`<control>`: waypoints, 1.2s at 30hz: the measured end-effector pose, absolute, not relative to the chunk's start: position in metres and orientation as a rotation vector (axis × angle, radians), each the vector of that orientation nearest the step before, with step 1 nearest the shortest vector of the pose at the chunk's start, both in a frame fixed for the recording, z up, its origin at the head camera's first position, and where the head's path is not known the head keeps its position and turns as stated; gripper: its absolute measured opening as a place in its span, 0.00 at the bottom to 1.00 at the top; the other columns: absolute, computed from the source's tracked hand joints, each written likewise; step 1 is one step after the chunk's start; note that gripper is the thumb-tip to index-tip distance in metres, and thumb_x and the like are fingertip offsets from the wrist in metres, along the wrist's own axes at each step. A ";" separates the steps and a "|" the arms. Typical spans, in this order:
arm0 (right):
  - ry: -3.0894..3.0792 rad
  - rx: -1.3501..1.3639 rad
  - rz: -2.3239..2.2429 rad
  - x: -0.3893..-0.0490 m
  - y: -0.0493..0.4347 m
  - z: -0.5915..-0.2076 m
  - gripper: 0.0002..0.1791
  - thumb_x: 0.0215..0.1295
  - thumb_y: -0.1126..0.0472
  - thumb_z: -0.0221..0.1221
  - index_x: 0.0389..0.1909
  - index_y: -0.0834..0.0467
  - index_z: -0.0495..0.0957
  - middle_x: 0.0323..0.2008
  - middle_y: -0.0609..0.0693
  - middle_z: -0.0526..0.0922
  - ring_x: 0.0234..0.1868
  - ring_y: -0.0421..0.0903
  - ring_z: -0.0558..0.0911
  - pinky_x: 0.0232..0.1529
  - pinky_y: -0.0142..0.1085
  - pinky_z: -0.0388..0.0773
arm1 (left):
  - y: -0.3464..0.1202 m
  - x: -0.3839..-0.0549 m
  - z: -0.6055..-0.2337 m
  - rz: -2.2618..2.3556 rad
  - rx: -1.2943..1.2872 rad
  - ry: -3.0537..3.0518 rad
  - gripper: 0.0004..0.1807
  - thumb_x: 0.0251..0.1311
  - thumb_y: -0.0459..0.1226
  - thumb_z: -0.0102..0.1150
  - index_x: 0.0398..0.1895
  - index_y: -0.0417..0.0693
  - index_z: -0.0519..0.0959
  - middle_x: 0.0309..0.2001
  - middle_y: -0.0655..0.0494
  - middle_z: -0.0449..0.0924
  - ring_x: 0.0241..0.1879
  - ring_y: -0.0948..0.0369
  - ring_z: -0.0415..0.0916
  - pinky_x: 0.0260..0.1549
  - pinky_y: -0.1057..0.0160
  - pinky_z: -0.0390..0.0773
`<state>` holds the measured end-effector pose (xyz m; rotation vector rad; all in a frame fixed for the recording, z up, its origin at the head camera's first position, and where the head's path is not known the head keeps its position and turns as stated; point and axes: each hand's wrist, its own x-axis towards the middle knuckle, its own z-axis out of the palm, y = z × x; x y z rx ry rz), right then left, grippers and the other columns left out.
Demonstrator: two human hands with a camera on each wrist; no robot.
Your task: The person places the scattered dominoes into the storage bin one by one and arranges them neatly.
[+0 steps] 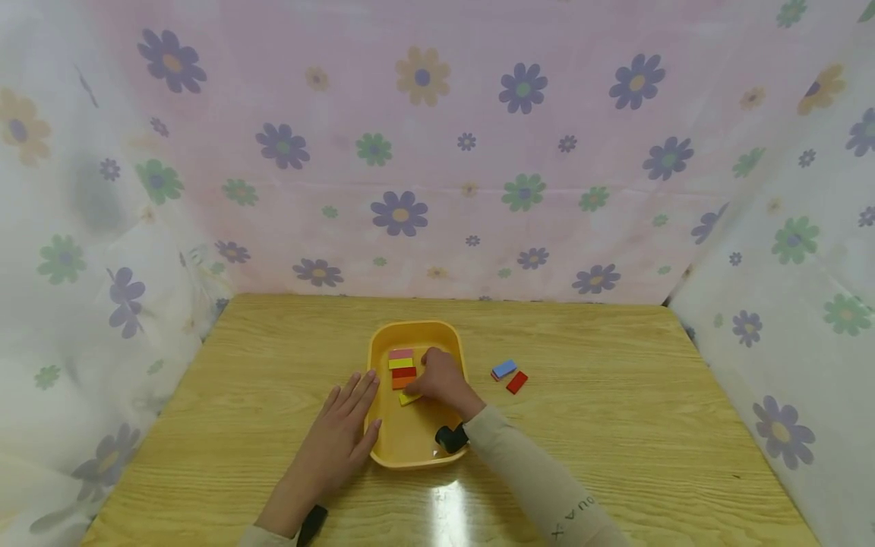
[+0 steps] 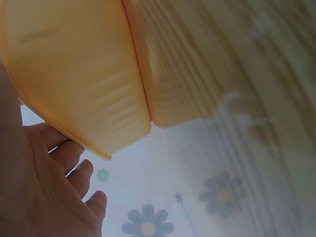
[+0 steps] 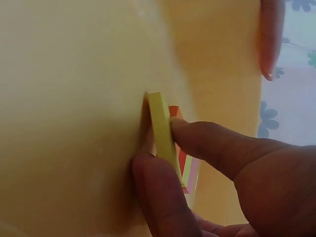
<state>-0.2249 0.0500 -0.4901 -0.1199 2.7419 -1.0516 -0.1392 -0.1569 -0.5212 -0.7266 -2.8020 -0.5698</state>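
The thumb and a finger of the right hand (image 1: 444, 380) pinch a yellow block (image 3: 162, 128) from opposite sides, probably so it does not slip. It is inside the tray (image 1: 393, 437), just beside a row of blocks (image 1: 402, 368). The left hand (image 1: 338, 437), its fingers rather straight, rests at the tray's left edge, seemingly for steadiness. Beyond the right edge, a blue block (image 1: 504, 368) and a red block (image 1: 517, 382) lie on the desk (image 1: 615, 395).

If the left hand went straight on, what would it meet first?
Probably the yellow tray, at its left rim; the left hand has its fingertips right there, though depth is unclear.
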 end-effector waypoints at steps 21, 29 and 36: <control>2.681 -0.144 -1.044 -0.224 0.054 -0.488 0.38 0.50 0.61 0.77 0.59 0.72 0.72 0.51 0.64 0.80 0.43 0.52 0.78 0.54 0.47 0.81 | -0.157 -0.138 -0.519 -0.579 -0.729 -2.805 0.35 0.74 0.46 0.52 0.79 0.42 0.60 0.81 0.52 0.53 0.80 0.49 0.49 0.75 0.38 0.53; 2.653 -0.139 -1.057 -0.224 0.058 -0.486 0.40 0.47 0.61 0.77 0.60 0.72 0.72 0.50 0.64 0.81 0.38 0.51 0.79 0.47 0.45 0.82 | -0.157 -0.138 -0.518 -0.562 -0.717 -2.825 0.35 0.74 0.47 0.52 0.79 0.43 0.60 0.81 0.53 0.52 0.80 0.50 0.49 0.76 0.39 0.53; 2.640 -0.092 -1.121 -0.225 0.056 -0.490 0.41 0.47 0.60 0.79 0.60 0.72 0.70 0.43 0.60 0.81 0.28 0.48 0.79 0.33 0.37 0.82 | -0.157 -0.138 -0.519 -0.577 -0.712 -2.825 0.35 0.74 0.46 0.53 0.79 0.43 0.60 0.81 0.53 0.53 0.80 0.51 0.49 0.76 0.40 0.53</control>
